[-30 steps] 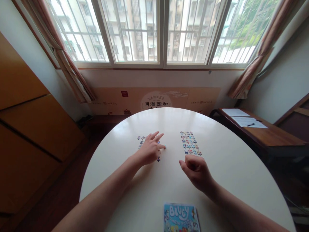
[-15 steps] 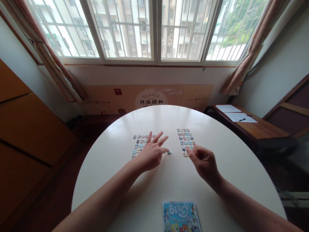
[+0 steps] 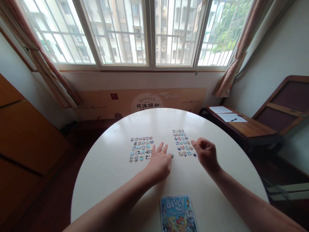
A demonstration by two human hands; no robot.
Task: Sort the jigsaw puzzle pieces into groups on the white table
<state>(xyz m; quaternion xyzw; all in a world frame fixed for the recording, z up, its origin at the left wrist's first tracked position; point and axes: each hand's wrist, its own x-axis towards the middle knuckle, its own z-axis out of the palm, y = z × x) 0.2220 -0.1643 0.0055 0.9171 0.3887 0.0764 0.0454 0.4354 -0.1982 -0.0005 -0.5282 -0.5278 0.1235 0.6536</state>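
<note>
Fingers spread, my left hand [image 3: 160, 165] hovers low over the table between two groups of jigsaw pieces. The tip of its thumb or index finger is at a loose jigsaw piece [image 3: 172, 155], mostly covered by that finger. To its left lie the left group of jigsaw pieces [image 3: 141, 147], in rows. My right hand [image 3: 207, 154] is closed with curled fingers, just right of the right group of jigsaw pieces [image 3: 181, 139]. Whatever it holds, if anything, is hidden. A dark blue jigsaw piece [image 3: 194, 155] lies below it at that group's lower right corner.
A blue picture sheet or box marked "BLUEY" [image 3: 178, 212] lies at the near edge of the round white table [image 3: 108, 180]. Beyond on the right stands a wooden bench [image 3: 241, 127] with papers [image 3: 231, 117] and a pen. A barred window is ahead.
My left hand has shifted right and nearer to me, uncovering more of the left group. My right hand has drawn away from the right group's lower pieces. The view has turned slightly.
</note>
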